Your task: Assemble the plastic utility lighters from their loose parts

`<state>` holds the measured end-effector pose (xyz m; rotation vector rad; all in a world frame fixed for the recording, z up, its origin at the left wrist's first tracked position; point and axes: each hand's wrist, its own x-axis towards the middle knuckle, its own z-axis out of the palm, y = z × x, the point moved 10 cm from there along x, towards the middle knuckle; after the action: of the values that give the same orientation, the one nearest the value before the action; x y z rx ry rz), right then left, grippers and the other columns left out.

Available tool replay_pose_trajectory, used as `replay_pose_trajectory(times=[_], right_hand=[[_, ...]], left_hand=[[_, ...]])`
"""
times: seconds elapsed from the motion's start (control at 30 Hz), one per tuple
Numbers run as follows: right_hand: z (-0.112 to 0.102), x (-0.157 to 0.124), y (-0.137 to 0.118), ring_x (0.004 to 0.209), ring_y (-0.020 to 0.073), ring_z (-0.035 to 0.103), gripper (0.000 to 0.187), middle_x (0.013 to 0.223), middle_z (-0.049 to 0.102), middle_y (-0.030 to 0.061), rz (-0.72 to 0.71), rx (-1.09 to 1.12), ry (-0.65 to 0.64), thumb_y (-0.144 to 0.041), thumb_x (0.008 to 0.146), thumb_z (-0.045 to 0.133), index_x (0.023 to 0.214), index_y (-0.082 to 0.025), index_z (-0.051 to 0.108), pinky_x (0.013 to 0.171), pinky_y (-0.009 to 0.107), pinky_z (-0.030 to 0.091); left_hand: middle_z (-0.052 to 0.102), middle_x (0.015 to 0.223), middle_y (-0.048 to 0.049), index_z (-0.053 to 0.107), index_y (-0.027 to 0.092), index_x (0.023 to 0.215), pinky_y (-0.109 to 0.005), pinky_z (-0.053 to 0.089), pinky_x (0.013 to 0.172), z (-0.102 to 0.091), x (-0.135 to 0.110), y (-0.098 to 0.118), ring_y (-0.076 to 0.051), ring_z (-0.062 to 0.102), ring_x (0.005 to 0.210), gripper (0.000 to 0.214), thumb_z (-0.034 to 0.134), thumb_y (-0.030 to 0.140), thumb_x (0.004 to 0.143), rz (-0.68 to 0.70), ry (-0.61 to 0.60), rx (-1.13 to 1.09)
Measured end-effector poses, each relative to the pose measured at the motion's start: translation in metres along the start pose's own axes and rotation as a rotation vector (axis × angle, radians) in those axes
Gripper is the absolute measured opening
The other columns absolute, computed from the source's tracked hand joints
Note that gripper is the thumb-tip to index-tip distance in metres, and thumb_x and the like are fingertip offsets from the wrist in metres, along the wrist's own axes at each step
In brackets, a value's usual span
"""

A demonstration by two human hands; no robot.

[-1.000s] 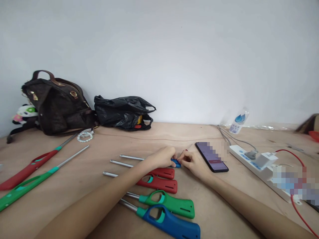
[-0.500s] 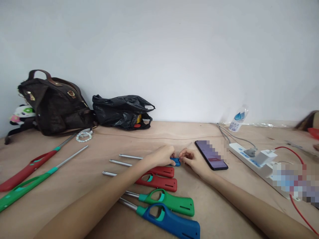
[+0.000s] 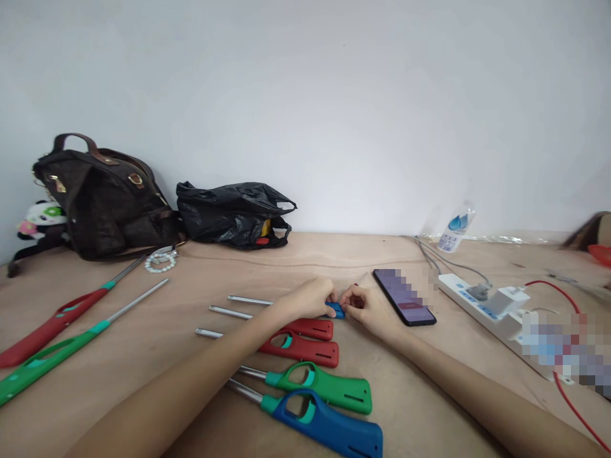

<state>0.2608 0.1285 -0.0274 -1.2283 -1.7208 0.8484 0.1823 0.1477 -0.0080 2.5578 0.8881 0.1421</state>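
Observation:
My left hand grips the handle of a blue gas lighter, the farthest in a row; its metal barrel points left behind my forearm. At the handle's right end, my right hand has its fingertips pinched together, and what they hold is too small to make out. A thin metal shaft with a bit of red shows behind that hand; I cannot tell whether it is held. Nearer me lie a red lighter, another red lighter, a green lighter and a blue lighter.
Right of my hands lies a phone, then a white power strip with cables. On the left are a red lighter and a green lighter. A backpack, black plastic bag and bottle stand along the wall.
My right hand has shifted slightly left, its fingertips closer onto the blue lighter's end. More of the thin shaft and its red part shows behind it. My left hand stays put.

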Motion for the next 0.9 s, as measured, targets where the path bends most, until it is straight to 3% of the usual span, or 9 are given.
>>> replay_pose_trajectory(times=[0.27, 0.5, 0.73, 0.9], right_hand=[[0.0, 0.0, -0.004, 0.056, 0.0117, 0.045, 0.005, 0.06, 0.052, -0.0028, -0.007, -0.021, -0.009, -0.017, 0.07, 0.055, 0.071, -0.017, 0.06, 0.053, 0.024, 0.035], [0.0, -0.001, -0.016, 0.062, 0.0126, 0.051, 0.009, 0.069, 0.058, -0.0001, -0.1, -0.207, -0.038, -0.011, 0.074, 0.052, 0.072, -0.017, 0.059, 0.057, 0.024, 0.039], [-0.002, 0.004, -0.01, 0.061, 0.0131, 0.051, 0.007, 0.071, 0.058, -0.0003, -0.16, -0.325, -0.063, -0.018, 0.083, 0.056, 0.076, -0.018, 0.058, 0.056, 0.025, 0.039], [-0.015, 0.005, -0.018, 0.089, 0.0235, 0.056, 0.024, 0.099, 0.063, 0.0102, -0.355, -0.825, 0.073, -0.004, 0.084, 0.047, 0.094, -0.019, 0.063, 0.077, 0.035, 0.046]], left_hand=[[0.072, 0.075, -0.0017, 0.073, 0.015, 0.08, -0.022, 0.041, 0.06, 0.0, -0.002, 0.0, -0.017, 0.063, 0.069, 0.008, 0.075, 0.017, 0.072, -0.006, -0.001, -0.013], [0.073, 0.081, -0.0029, 0.073, 0.015, 0.083, -0.023, 0.043, 0.063, 0.003, 0.001, -0.006, -0.018, 0.064, 0.073, 0.013, 0.076, 0.019, 0.072, -0.01, 0.006, -0.031], [0.073, 0.079, -0.0027, 0.072, 0.015, 0.081, -0.023, 0.043, 0.062, 0.001, 0.0, -0.005, -0.018, 0.064, 0.072, 0.011, 0.076, 0.018, 0.071, -0.026, 0.019, -0.044], [0.073, 0.078, -0.0013, 0.073, 0.016, 0.079, -0.022, 0.044, 0.064, 0.0, -0.002, 0.002, -0.017, 0.064, 0.072, 0.009, 0.072, 0.013, 0.071, 0.002, 0.002, -0.063]])
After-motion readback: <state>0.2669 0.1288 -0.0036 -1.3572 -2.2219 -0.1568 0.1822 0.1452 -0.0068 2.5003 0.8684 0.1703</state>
